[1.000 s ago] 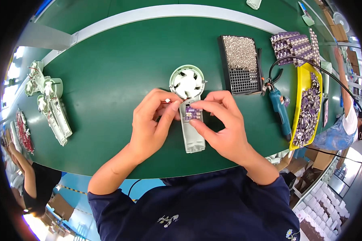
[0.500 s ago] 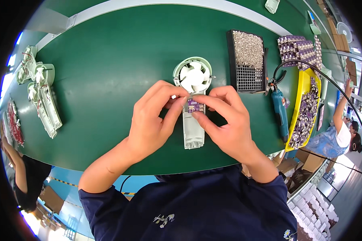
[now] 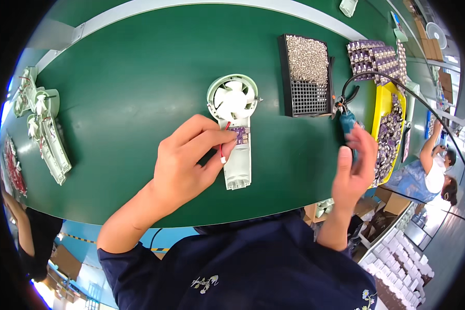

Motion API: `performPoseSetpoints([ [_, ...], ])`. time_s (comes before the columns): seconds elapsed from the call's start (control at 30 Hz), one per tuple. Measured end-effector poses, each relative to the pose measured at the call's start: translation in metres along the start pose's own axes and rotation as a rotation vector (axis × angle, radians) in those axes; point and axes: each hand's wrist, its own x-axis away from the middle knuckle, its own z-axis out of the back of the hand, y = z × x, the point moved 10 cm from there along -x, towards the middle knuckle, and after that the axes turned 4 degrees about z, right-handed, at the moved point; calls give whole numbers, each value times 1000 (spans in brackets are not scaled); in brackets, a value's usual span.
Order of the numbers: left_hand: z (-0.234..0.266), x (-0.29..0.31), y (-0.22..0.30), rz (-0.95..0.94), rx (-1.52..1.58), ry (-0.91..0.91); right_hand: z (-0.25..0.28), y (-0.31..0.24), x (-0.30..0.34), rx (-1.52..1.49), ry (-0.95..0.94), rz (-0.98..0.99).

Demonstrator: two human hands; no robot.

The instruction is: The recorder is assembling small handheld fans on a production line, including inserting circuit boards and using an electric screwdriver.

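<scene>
A pale green handheld fan housing [image 3: 237, 170] lies open on the green table, its white fan blades [image 3: 231, 103] at the far end. Inside its handle part is a small purple circuit board [image 3: 241, 135]. My left hand [image 3: 188, 155] is closed at the board's left edge, pinching a red wire [image 3: 222, 150] that ends in a small white plug [image 3: 223, 160]. The exact fingertip contact is partly hidden. My right hand [image 3: 354, 165], blurred, has thumb and fingers apart over a teal hand tool [image 3: 347, 124]; I cannot tell whether they touch.
A black tray [image 3: 310, 106] of small metal parts stands beyond the tool. Farther right are purple board panels [image 3: 374, 59] and a yellow bin [image 3: 380, 111] of loose boards. A black cable [image 3: 398, 82] arches over them. More fan housings [image 3: 49, 137] lie left; other people sit at both sides.
My right hand has left the circuit board and moved right to the teal tool. My left hand stays by the board, with the red wire and white plug now hanging below its fingers.
</scene>
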Motion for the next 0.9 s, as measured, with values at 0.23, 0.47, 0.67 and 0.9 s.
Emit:
performPoseSetpoints([
  [0.23,5,1,4,-28,-74,5,13,76,18,506,-310,-83],
  [0.47,2,-1,3,-17,-40,6,74,76,-3,-602,60,-106],
  [0.67,2,0,4,-36,-79,0,43,-7,-73,-1219,473,449],
  [0.9,-2,-1,6,-58,-94,1,5,-14,-98,-1107,469,514],
])
